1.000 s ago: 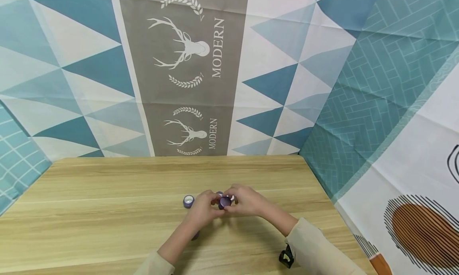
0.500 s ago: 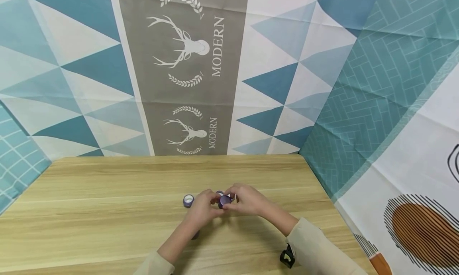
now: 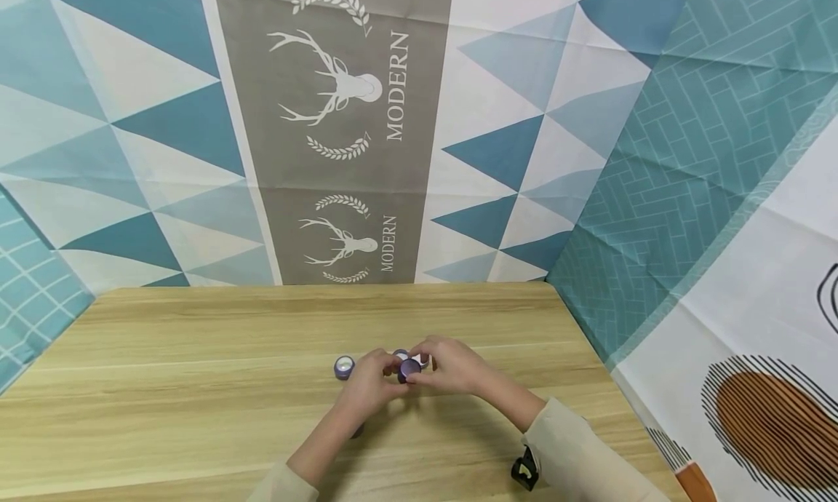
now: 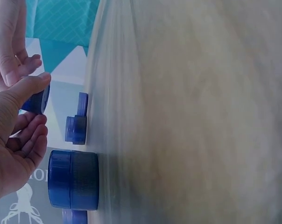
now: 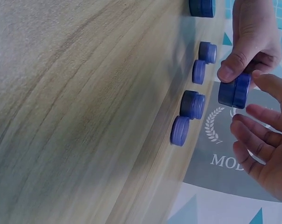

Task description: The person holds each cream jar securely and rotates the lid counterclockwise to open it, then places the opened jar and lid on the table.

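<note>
In the head view my left hand (image 3: 369,382) and right hand (image 3: 452,364) meet over a small purple screw-top jar (image 3: 409,369). My left thumb and fingers pinch the jar; in the left wrist view, the left hand's thumb lies across its top side. The right wrist view shows the lid (image 5: 242,91) seated on the jar, between my right hand's thumb and index finger, with the other fingers spread loosely below. Behind the hands stands another purple jar (image 3: 401,354), partly hidden. An uncapped jar (image 3: 344,367) with a white inside stands left of them.
On the wooden table (image 3: 196,385) a purple jar (image 3: 356,431) is mostly covered by the left forearm; it looks capped in the left wrist view (image 4: 73,179). Loose lids (image 5: 179,130) lie beside uncapped jars (image 5: 192,105). A black device (image 3: 524,469) sits at the right sleeve. Patterned cloth hangs behind.
Both hands stay in nearly the same place around the jar. The held jar's top has tilted slightly and its shading has changed as the fingers shift a little.
</note>
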Demonstrator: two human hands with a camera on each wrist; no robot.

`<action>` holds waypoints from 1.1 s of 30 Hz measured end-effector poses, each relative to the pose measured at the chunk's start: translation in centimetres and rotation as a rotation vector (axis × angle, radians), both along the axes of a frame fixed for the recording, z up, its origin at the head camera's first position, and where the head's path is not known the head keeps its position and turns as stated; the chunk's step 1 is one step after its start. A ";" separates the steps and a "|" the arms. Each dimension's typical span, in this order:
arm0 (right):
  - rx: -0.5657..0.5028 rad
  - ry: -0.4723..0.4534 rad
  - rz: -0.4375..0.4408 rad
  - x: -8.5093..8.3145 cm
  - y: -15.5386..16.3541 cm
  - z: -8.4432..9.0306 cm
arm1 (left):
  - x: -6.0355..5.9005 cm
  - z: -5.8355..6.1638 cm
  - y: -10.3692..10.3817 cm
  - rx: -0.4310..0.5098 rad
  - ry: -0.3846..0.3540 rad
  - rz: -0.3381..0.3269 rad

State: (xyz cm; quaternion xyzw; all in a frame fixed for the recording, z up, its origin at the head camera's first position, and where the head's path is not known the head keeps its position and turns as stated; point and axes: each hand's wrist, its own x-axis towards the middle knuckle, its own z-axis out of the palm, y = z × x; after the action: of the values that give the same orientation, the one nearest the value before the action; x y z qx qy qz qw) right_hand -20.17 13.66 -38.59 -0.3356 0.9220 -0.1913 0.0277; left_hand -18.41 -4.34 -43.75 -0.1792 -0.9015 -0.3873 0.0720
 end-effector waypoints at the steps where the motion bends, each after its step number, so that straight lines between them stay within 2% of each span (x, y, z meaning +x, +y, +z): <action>1: -0.002 0.002 0.000 0.0 0.0 0.0 | 0.0 0.0 0.0 0.005 -0.001 0.002; 10: 0.008 0.057 0.069 -0.2 0.1 0.1 | 0.0 0.5 0.1 0.026 0.032 -0.008; 19: -0.003 0.029 0.021 0.0 0.2 0.4 | 0.2 1.0 0.1 0.006 0.018 -0.009; 27: 0.029 0.040 0.066 0.0 0.3 0.5 | 0.3 1.3 0.3 0.001 0.000 -0.009; 33: 0.040 0.020 0.056 0.0 0.3 0.5 | 0.3 1.3 0.2 -0.003 -0.001 -0.014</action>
State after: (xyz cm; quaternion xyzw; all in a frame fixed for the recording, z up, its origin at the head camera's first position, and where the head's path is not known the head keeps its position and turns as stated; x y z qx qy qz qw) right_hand -20.13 13.99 -38.08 -0.3626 0.9161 -0.1684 0.0307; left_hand -18.09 -4.12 -42.41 -0.1852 -0.9008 -0.3867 0.0685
